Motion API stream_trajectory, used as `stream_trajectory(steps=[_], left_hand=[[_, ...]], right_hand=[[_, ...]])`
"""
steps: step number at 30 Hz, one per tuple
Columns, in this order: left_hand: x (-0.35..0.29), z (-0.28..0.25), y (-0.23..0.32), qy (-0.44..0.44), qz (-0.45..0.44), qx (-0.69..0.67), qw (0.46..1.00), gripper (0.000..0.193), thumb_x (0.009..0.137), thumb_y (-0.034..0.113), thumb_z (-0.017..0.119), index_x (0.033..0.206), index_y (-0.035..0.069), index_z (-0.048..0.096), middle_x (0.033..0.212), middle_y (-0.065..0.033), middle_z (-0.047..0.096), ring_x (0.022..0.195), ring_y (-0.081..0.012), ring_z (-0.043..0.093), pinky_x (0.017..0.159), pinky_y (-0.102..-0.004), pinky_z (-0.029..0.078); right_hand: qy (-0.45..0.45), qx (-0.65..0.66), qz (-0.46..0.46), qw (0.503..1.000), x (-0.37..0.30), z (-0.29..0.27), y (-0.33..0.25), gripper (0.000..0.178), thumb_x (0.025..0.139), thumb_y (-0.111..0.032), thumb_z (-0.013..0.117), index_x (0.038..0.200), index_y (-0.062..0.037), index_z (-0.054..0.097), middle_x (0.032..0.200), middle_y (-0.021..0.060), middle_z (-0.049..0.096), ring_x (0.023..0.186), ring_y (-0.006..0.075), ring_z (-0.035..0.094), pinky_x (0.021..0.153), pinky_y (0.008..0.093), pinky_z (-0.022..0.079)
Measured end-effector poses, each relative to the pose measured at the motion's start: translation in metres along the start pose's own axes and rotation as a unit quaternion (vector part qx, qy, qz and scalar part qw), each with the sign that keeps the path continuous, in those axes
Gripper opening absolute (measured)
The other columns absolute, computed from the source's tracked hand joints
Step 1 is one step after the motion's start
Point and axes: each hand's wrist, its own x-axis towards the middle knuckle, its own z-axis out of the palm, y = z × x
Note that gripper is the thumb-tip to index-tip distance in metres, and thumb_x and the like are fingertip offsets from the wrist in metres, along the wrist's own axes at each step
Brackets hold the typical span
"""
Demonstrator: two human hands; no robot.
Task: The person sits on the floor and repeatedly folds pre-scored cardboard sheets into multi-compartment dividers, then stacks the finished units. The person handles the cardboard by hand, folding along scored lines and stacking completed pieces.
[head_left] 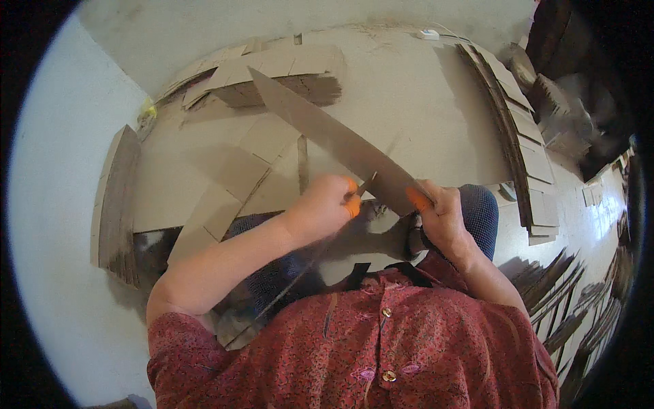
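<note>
Gripping right hand (443, 213): closed on strip (328, 140), centre-right
Left hand (325, 203): pinched round stick (368, 183), centre
Strip: seemingly being worked; next needs firm bracing

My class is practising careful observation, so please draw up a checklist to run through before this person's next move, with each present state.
1. Right hand grips the long flat piece near its closer end: ok.
2. Left hand holds the thin stick-like thing: ok.
3. Orange covers show on both hands: ok.
4. Stick-like thing touches the flat piece: cannot tell.
5. Flat piece's far end is clear of the far stack: cannot tell; they overlap in view.
</note>
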Motion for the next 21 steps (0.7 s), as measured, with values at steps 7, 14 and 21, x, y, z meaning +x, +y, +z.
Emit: stream_trajectory(steps=[7,14,21], left_hand=[[0.004,0.016,-0.008,0.054,0.149,-0.05,0.986,0.043,0.085,-0.002,0.055,0.128,-0.002,0.05,0.078,-0.006,0.059,0.069,-0.0102,0.053,0.062,-0.0288,0.047],[-0.001,0.015,0.005,0.04,0.075,0.032,0.996,0.053,0.083,0.0,0.055,0.135,-0.002,0.045,0.075,-0.0077,0.06,0.067,-0.0071,0.051,0.062,-0.0269,0.046],[0.007,0.002,-0.037,0.126,0.123,0.029,0.984,0.062,0.084,0.023,0.069,0.135,-0.002,0.044,0.099,-0.0172,0.065,0.088,-0.0173,0.061,0.077,-0.0308,0.05]], right_hand=[[-0.023,-0.03,-0.002,0.999,0.008,-0.009,-0.012,0.01,0.086,-0.004,0.061,0.094,0.0008,0.065,0.068,0.021,0.061,0.056,0.0254,0.06,0.055,0.0323,0.046],[-0.06,-0.05,0.057,0.995,0.002,-0.013,-0.013,0.015,0.082,-0.001,0.059,0.096,-0.0019,0.066,0.076,0.024,0.063,0.07,0.0401,0.064,0.062,0.0402,0.05],[-0.139,-0.125,0.148,0.971,-0.021,-0.003,0.032,0.024,0.084,-0.011,0.066,0.105,0.0014,0.064,0.085,0.0245,0.066,0.08,0.0359,0.067,0.071,0.0378,0.051]])
